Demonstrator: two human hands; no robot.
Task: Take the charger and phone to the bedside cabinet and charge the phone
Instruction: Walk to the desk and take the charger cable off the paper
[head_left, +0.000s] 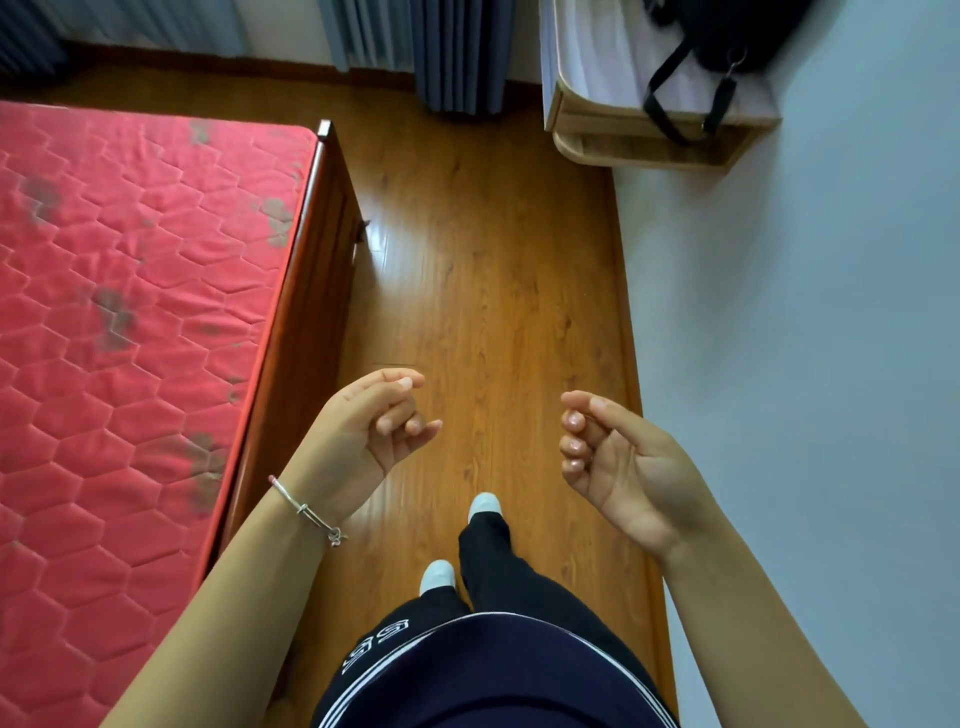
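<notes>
I see both hands raised over the wooden floor (483, 270) and holding nothing: the left hand (363, 431) has its fingers (400, 382) loosely curled, apart from the thumb, and the right hand (618, 467) is the same, fingers half bent, palm bare. I cannot find the charger or phone anywhere in view. The red mattress (130, 291) runs off the left edge. The wall shelf (623, 130) top right is cut off, with a blurred black bag (727, 36) on it

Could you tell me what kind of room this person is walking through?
Most likely a bedroom: a bed with a bare red quilted mattress, blue curtains along the far wall, and a wooden floor.
</notes>
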